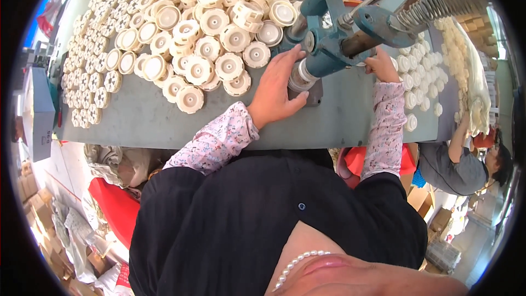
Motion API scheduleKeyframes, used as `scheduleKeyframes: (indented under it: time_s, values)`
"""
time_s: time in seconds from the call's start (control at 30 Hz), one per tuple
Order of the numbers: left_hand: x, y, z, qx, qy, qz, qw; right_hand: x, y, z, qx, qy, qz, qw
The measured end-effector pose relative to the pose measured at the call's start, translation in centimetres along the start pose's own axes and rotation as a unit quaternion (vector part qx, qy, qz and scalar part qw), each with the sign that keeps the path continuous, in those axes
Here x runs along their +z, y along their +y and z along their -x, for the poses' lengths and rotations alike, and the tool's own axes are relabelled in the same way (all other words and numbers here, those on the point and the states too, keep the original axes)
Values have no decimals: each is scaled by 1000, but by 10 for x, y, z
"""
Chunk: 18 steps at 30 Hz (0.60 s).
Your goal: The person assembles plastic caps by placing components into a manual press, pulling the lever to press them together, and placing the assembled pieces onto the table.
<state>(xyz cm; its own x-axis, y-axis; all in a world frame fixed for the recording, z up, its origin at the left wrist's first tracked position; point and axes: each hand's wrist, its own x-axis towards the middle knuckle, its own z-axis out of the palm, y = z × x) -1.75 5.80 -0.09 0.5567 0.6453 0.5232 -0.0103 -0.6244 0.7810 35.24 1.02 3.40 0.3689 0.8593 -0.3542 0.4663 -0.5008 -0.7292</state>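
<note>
A teal hand press point(329, 57) with a coiled spring point(438, 11) stands on the grey-green table. Beneath its slanted ram sits a round cream plastic part point(301, 78). My left hand point(278, 89) is beside that part on its left, thumb and fingers spread apart; whether it touches the part is unclear. My right hand point(383, 67) is on the press's right side with its fingers curled in. The press partly covers its fingertips, so what they hold, if anything, is hidden.
A big heap of cream round caps point(213, 22) spreads left of the press, with smaller dark-slotted pieces point(87, 71) farther left. White small caps point(419, 71) lie on the right. A person in grey point(457, 167) works at the far right. A grey box point(41, 115) stands at the left.
</note>
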Motion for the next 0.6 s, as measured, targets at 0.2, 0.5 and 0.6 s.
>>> scheduleKeyframes:
  time_s: [0.2, 0.5, 0.6]
  values:
    - [-9, 3, 3, -27, -20, 51, 998, 74, -13, 106, -136, 95, -14, 986]
    - [-8, -1, -3, -19, -14, 49, 999, 147, -50, 121, -509, 223, 107, 825]
    - [-7, -1, -11, -23, -13, 23, 999, 155, -46, 112, -512, 214, 74, 829]
